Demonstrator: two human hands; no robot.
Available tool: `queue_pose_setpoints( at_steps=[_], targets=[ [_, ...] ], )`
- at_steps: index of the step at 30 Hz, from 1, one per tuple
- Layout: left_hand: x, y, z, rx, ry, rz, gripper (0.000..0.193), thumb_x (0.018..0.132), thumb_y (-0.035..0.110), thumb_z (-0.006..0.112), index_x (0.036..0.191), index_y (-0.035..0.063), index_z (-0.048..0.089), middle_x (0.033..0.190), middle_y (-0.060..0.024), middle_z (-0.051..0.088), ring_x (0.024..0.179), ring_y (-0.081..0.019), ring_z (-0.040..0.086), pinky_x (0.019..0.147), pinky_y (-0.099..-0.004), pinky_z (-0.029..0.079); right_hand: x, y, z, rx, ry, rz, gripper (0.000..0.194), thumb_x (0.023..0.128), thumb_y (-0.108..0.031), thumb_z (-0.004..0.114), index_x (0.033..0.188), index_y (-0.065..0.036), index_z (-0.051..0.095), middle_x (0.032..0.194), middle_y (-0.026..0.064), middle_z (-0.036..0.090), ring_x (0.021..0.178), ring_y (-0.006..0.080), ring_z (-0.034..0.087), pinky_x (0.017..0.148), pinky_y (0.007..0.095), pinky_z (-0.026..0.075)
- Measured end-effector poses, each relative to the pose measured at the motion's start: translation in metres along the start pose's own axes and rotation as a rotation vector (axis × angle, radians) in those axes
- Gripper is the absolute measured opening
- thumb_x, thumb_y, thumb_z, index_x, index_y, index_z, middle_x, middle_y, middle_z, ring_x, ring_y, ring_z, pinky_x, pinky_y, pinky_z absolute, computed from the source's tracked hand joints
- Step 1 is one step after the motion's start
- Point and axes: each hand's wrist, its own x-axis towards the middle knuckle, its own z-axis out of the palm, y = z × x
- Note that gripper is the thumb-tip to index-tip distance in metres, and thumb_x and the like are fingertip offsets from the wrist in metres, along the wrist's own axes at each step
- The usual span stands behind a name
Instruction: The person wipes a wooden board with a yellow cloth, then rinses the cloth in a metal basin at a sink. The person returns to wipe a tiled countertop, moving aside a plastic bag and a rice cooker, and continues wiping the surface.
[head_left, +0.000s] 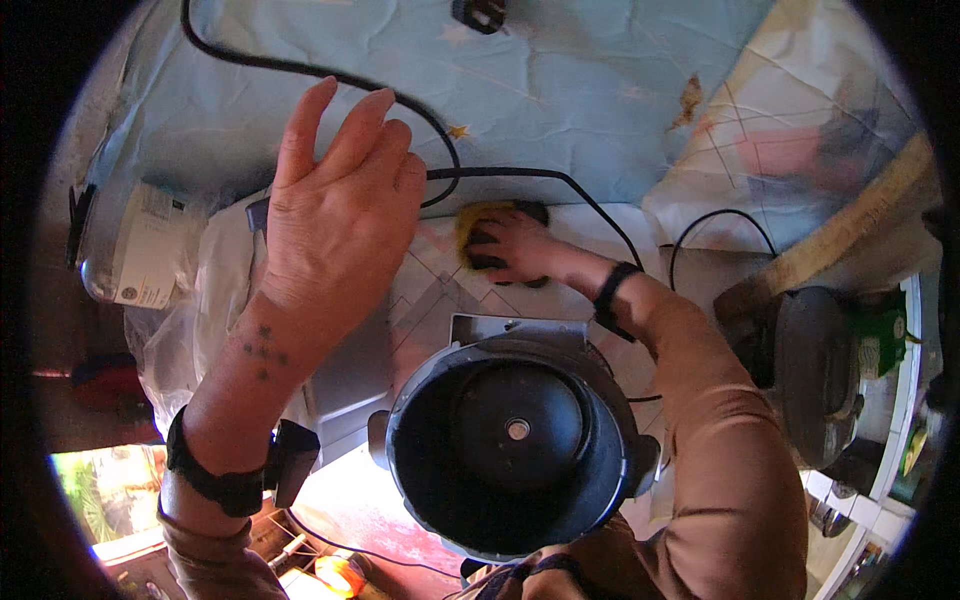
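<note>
My right hand (517, 244) presses on a yellow and black cloth or pad (472, 229), fingers over it, on a pale patterned table cover (427, 281). The motion blurs the pad, so its exact kind is unclear. Nearer the camera is my left hand (349, 176), raised, back up, with two fingers extended and the others bent. Its palm is hidden. A black power cord (510, 172) passes behind it. Right before me stands an electric pressure cooker housing (405, 442), lidless, its dark interior showing a round heating plate (480, 409) with a silver centre button (517, 428).
A black plug (480, 13) lies at the top on blue plastic sheeting (585, 82). On the left are a labelled clear container (146, 247) and a plastic bag (232, 247). A wooden strip (832, 221), a dark grey rounded object (817, 382) and white shelving (904, 405) stand right.
</note>
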Motion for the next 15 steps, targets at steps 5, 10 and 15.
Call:
queue_pose_setpoints(
  at_steps=[5,10,15],
  targets=[
    [0.013,0.003,-0.005,-0.006,0.019,0.033,0.012,0.066,0.010,0.060,0.076,0.0054,0.057,0.098,-0.0057,0.056,0.115,-0.0220,0.044,0.103,-0.0481,0.023,-0.093,0.020,-0.006,-0.088,0.188,0.369,0.050,0.076,-0.048,0.054,0.119,-0.022,0.054,0.129,0.0134,0.042,0.123,0.0349,0.032,0.099,0.0495,0.028],
    [0.028,0.009,-0.008,-0.020,0.087,0.066,0.010,0.065,0.010,0.059,0.075,0.0065,0.057,0.095,-0.0045,0.055,0.113,-0.0205,0.044,0.103,-0.0465,0.023,-0.126,0.024,-0.001,-0.039,0.476,0.542,0.046,0.071,-0.037,0.063,0.113,-0.019,0.057,0.123,0.0177,0.043,0.115,0.0393,0.039,0.091,0.0498,0.037],
    [0.034,0.016,-0.006,-0.002,0.133,0.085,0.009,0.064,0.010,0.055,0.072,0.0071,0.059,0.089,-0.0043,0.055,0.110,-0.0199,0.044,0.104,-0.0458,0.023,-0.137,0.014,0.006,-0.095,0.455,0.769,0.044,0.071,-0.035,0.063,0.112,-0.019,0.058,0.121,0.0172,0.043,0.111,0.0429,0.038,0.090,0.0501,0.038]
  ],
)
